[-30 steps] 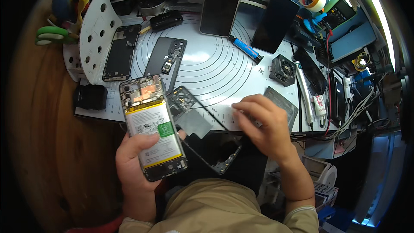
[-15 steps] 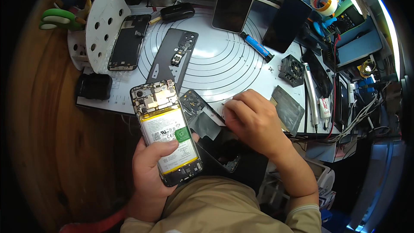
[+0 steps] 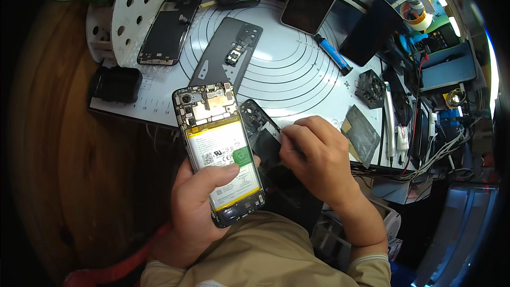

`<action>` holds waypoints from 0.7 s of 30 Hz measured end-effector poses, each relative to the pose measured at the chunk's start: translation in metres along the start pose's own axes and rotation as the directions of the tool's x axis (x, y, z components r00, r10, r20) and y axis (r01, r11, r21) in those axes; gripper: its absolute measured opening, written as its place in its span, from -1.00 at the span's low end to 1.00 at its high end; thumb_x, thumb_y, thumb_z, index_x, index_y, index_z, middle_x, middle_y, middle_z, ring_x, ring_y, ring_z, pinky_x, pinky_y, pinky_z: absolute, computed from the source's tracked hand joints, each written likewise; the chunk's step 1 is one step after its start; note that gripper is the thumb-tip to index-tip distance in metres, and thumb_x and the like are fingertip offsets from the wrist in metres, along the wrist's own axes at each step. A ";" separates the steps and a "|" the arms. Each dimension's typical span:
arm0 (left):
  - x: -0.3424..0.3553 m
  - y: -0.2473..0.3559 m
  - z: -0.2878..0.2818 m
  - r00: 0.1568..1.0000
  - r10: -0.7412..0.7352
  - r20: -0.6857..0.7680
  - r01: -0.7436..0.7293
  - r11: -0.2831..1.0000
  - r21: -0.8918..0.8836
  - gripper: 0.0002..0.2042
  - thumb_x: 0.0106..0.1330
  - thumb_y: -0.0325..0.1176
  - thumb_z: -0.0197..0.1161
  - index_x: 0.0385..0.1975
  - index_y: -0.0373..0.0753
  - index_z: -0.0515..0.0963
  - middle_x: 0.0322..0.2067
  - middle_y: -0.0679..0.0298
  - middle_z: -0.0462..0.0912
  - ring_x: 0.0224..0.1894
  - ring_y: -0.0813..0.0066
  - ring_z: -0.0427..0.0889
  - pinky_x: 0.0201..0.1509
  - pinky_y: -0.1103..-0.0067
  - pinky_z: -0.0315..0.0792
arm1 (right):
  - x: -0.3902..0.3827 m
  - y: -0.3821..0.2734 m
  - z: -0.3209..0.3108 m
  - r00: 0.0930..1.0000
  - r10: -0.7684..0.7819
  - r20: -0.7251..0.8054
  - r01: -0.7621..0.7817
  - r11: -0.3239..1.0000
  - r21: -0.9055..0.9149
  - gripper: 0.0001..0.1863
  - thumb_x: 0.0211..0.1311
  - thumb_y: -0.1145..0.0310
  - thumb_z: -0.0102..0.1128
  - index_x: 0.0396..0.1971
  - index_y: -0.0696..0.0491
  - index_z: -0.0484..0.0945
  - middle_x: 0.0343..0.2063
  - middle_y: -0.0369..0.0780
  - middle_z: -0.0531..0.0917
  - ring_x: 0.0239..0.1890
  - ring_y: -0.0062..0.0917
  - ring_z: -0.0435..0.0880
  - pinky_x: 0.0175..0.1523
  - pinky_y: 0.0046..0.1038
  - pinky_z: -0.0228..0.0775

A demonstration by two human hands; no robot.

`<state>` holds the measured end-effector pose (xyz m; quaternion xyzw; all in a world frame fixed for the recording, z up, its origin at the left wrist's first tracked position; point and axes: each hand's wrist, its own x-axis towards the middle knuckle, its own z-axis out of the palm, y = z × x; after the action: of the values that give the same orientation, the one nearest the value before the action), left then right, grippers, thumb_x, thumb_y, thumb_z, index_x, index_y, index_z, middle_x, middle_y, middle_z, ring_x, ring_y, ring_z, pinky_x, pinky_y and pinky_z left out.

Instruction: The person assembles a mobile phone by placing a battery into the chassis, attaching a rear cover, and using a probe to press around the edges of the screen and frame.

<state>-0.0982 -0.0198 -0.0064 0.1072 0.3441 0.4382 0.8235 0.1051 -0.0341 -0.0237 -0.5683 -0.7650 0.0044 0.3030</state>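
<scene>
In my left hand (image 3: 199, 196) is an opened smartphone (image 3: 204, 146), tilted, with its back off. My thumb presses on the green tab of its white battery (image 3: 215, 172); the circuit board and camera show at the top end. My right hand (image 3: 319, 151) is closed in a pinch just right of the phone. Whatever sits between those fingertips is hidden or too small to name. Behind the phone and beside the right fingertips lies a black phone part (image 3: 257, 114), partly covered.
A grey phone back panel (image 3: 220, 53) with a small camera part (image 3: 234, 56) lies on the ringed white mat (image 3: 287, 85). Around it are a detached screen (image 3: 170, 29), two upright phones, a blue tube (image 3: 333, 55), a black cube-shaped holder (image 3: 370, 89), a grey sheet (image 3: 364, 138) and cables.
The whole view has shifted, so the bench appears farther right and higher. My right hand is closer to the phone, still pinched. The left hand keeps its hold.
</scene>
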 end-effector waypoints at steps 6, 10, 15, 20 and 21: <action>-0.001 0.001 0.001 0.999 -0.035 0.001 0.035 0.999 0.003 -0.50 0.16 -0.53 0.09 0.17 -0.43 0.41 -0.14 -0.05 0.66 -0.09 0.07 0.74 0.08 0.26 0.64 | 0.002 0.000 -0.001 0.981 0.190 0.049 -0.194 0.974 0.117 -0.87 -0.04 0.59 0.39 -0.44 0.13 0.63 -0.52 -0.20 0.60 -0.49 -0.28 0.63 -0.38 -0.33 0.48; 0.000 0.001 0.001 1.000 -0.024 0.006 0.024 1.000 -0.003 -0.49 0.16 -0.54 0.08 0.19 -0.43 0.39 -0.14 -0.06 0.65 -0.09 0.06 0.74 0.07 0.28 0.65 | 0.003 -0.003 -0.003 0.976 0.212 0.043 -0.216 0.969 0.118 -0.89 -0.02 0.57 0.40 -0.45 0.13 0.65 -0.53 -0.20 0.62 -0.51 -0.29 0.64 -0.40 -0.33 0.48; 0.002 -0.001 0.000 1.000 -0.012 -0.012 0.012 1.000 0.022 -0.48 0.15 -0.55 0.07 0.19 -0.44 0.38 -0.13 -0.06 0.65 -0.08 0.06 0.74 0.07 0.28 0.65 | 0.002 -0.006 0.000 0.969 0.245 0.020 -0.245 0.967 0.065 -0.91 0.01 0.55 0.39 -0.45 0.13 0.66 -0.52 -0.19 0.63 -0.52 -0.30 0.66 -0.39 -0.34 0.48; 0.002 -0.002 0.000 1.000 0.005 -0.007 -0.005 1.000 0.025 -0.48 0.16 -0.54 0.07 0.20 -0.45 0.38 -0.13 -0.09 0.66 -0.09 0.05 0.74 0.06 0.28 0.65 | 0.007 -0.008 -0.007 0.920 0.380 0.093 -0.390 0.906 0.162 -0.94 0.08 0.52 0.39 -0.42 0.15 0.70 -0.50 -0.17 0.67 -0.52 -0.33 0.68 -0.39 -0.38 0.50; 0.002 -0.002 -0.001 1.000 0.006 -0.005 -0.006 1.000 0.024 -0.48 0.16 -0.54 0.07 0.20 -0.45 0.38 -0.13 -0.09 0.66 -0.09 0.05 0.74 0.06 0.28 0.65 | 0.008 -0.007 -0.008 0.913 0.390 0.117 -0.406 0.894 0.189 -0.94 0.10 0.51 0.39 -0.42 0.16 0.71 -0.50 -0.16 0.68 -0.52 -0.33 0.69 -0.39 -0.40 0.51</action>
<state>-0.0969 -0.0195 -0.0087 0.1169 0.3513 0.4369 0.8198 0.1020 -0.0325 -0.0113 -0.6770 -0.6388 0.1683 0.3243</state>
